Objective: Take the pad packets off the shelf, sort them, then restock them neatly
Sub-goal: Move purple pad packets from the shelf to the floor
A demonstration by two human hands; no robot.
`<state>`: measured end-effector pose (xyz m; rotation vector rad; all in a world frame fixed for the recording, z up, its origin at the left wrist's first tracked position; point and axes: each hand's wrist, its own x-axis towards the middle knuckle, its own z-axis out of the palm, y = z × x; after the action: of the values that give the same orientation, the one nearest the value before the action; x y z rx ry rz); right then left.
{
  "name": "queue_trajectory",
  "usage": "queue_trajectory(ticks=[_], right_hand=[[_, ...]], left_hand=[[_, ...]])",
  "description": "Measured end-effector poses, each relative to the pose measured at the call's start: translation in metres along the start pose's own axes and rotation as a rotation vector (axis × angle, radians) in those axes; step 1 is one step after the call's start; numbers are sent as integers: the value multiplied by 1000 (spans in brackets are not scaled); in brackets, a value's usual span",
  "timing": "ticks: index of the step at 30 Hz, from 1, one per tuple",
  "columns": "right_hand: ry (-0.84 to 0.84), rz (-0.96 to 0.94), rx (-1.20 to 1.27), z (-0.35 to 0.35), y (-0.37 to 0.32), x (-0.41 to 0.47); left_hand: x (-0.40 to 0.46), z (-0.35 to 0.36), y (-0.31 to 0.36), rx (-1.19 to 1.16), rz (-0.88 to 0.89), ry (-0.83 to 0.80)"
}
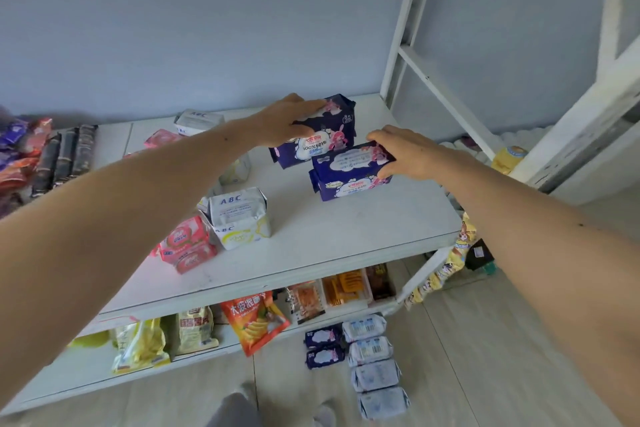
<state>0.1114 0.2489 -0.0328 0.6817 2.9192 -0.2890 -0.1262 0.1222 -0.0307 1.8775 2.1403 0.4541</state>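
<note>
Both hands reach over the white flat metal shelf (329,239), each gripping one dark navy plastic pad packet printed with white clouds and a pink cartoon figure. The left hand (289,121) holds the rear navy packet (323,139) from its left end, thumb across the front face and fingers curled over the top, the packet standing upright on the shelf. The right hand (408,152) clasps the front navy packet (349,172) by its right end, fingers over the top edge and thumb under the near face; this packet sits just in front of and slightly right of the other, and whether its base touches the shelf cannot be told. Nearer the shelf's front edge stands a stack of white ABC-branded pad packets (239,215), with pink and red pad packets (185,244) touching its left side. Another white ABC packet (199,121) lies at the back of the shelf near the pale blue wall (207,38). At the far left of the shelf are dark upright packets (65,156) beside a heap of purple and orange packets (17,156). On the pale wood-look floor (485,340) below lie two more navy packets (323,347) beside a column of four light blue-white pad packets (375,367). The lower shelf (86,371) carries an orange snack bag (254,322) and yellow bags (138,343).
</note>
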Motion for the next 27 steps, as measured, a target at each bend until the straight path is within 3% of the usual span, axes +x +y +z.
queue_trajectory(ticks=[15,27], right_hand=[[93,-66,133,26,-66,-133],[-14,-116,259,149,-132,-239]], left_hand=[[-123,24,77,3,127,-17],[-280,122,98,-74,56,-117]])
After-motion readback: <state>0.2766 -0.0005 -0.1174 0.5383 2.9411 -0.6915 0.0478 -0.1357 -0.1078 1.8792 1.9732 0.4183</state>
